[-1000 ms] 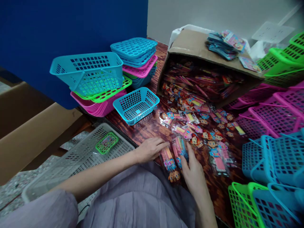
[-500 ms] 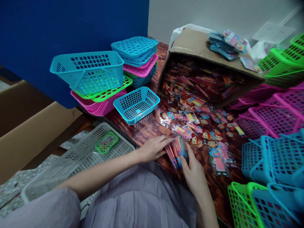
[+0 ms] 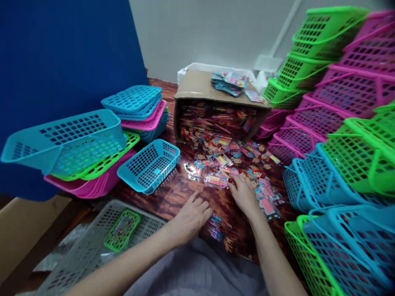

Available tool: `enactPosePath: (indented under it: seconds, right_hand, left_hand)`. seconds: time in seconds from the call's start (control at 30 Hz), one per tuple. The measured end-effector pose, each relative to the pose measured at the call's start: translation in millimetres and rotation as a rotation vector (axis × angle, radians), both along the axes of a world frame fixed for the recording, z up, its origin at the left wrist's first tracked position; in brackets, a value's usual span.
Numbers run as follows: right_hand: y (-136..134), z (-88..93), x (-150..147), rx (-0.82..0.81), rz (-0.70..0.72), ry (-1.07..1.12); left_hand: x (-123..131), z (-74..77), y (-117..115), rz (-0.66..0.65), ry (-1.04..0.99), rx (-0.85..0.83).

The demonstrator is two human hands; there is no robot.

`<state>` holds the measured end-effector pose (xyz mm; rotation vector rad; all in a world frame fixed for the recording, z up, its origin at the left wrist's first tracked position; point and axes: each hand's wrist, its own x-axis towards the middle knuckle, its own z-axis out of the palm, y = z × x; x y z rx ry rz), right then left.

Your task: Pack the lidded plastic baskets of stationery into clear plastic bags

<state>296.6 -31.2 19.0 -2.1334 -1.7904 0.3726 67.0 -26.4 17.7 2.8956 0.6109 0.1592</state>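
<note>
My left hand [image 3: 191, 217] rests low over the dark wood-patterned table with its index finger stretched out and the others loosely bent. Close by its fingertips, a bunch of small printed packets [image 3: 217, 229] lies near the table's front edge, partly blurred. With fingers apart, my right hand [image 3: 245, 196] reaches over the scattered packets, its fingertips at the end of a clear packet with yellow and pink contents [image 3: 215, 179]. Whether the fingertips press on that packet is hard to see. Another packet with a pink block [image 3: 267, 205] lies right of this hand.
A tipped cardboard box [image 3: 197, 88] full of packets opens towards me. A blue basket [image 3: 148, 164] stands left of the pile. Stacked coloured baskets [image 3: 304, 185] rise on the right, more [image 3: 89, 176] on the left. A grey crate [image 3: 145, 220] sits below the table's left edge.
My right hand has left the bunch of packets and moved forward to the loose pile. My left hand has let its fingers loosen beside the bunch. The camera view has turned right.
</note>
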Motion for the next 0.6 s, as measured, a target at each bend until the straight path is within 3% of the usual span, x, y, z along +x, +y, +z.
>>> enactPosePath:
  seconds: [0.1,0.2,0.47,0.6]
  right_hand:
    - [11.8,-16.7,-1.6,0.033,-0.060,-0.080]
    - [3.7,-25.4,-6.8,0.003,-0.032,-0.105]
    - [3.6,-19.4,-2.4,-0.024,-0.082,-0.146]
    - [-5.8,-21.8,-10.0,-0.051,-0.038,-0.137]
  left_hand:
    - [-1.3,-2.4,-2.4,0.035,0.010,-0.007]
    - [-4.2,-5.4,-5.2,0.056,0.033,-0.020]
    - [-3.0,-5.7,-6.8,0.036,0.116,0.042]
    - [-1.5,-3.8,-4.7,0.037,0.129,0.055]
